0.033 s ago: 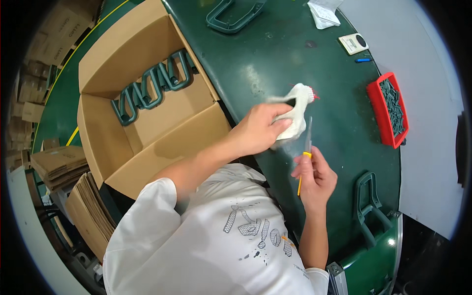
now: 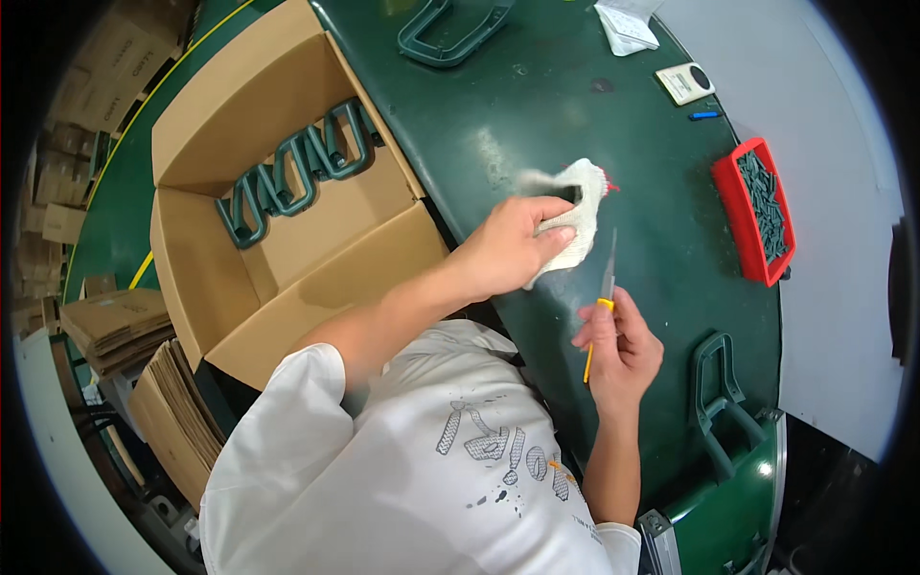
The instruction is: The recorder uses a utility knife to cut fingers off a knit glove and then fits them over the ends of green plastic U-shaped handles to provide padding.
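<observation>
Little differs from the earlier view. At left, the large open brown cardboard carton [image 2: 331, 278] has stayed in place. In the middle, the left hand [image 2: 513, 244] is again grasping a cream knitted cloth piece [image 2: 588, 213] with red threads at its far right edge, the thumb pressed onto it. The cloth's loose, blurred left edge now stands farther up as a pale flap. To the right, the right hand [image 2: 625, 353] has shifted slightly rightward; its fingers are curled around a slim knife with a yellow handle and grey metal blade [image 2: 609, 280]. The blade points far, and the gap between it and the cloth has widened a little. The cloth is over the dark green tabletop [image 2: 661, 230], just right of the carton; I cannot tell whether it touches the surface.

Of the containers, the carton at left holds a row of dark green loop-shaped parts [image 2: 309, 184], leaning side by side near its far wall, with bare cardboard on the near side. At right, a bright red rectangular plastic tray [image 2: 730, 198] near the table's edge is filled with small, dark green, stick-like pieces [image 2: 764, 206] lying jumbled.
</observation>
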`<state>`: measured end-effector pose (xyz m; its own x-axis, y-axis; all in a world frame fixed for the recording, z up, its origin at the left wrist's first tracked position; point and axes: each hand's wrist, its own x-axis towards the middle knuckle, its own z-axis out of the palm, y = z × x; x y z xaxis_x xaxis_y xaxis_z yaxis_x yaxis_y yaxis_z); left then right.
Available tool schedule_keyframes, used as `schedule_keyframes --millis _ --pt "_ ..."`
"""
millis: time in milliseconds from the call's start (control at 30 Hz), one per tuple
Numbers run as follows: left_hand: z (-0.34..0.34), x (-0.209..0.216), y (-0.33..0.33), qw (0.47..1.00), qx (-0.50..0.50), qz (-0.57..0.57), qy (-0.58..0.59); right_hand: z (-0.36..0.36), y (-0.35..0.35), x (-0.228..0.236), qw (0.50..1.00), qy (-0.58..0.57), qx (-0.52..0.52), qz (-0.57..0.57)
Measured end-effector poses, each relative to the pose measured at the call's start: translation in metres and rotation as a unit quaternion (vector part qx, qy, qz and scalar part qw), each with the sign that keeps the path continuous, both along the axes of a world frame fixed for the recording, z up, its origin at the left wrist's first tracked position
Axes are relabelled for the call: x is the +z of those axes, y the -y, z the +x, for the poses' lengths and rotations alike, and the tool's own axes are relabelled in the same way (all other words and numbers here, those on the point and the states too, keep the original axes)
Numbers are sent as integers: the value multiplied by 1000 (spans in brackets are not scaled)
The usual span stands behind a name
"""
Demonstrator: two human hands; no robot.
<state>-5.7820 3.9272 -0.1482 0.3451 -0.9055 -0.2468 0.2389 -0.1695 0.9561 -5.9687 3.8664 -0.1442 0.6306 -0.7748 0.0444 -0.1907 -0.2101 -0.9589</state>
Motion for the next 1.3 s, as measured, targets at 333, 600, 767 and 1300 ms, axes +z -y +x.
schedule_keyframes --millis 333,600,767,1300 --pt "-6 -31 -25 941 -21 130 313 -4 0 -5 971 -99 137 -171" --pt "0 -46 -46 928 -10 160 336 35 -8 -31 944 -158 186 -221" --pt "-5 -50 -56 929 43 145 339 45 -15 -42 944 -182 194 -197" --pt "-7 -66 -81 872 -58 70 481 51 -17 -41 909 -269 228 -223"
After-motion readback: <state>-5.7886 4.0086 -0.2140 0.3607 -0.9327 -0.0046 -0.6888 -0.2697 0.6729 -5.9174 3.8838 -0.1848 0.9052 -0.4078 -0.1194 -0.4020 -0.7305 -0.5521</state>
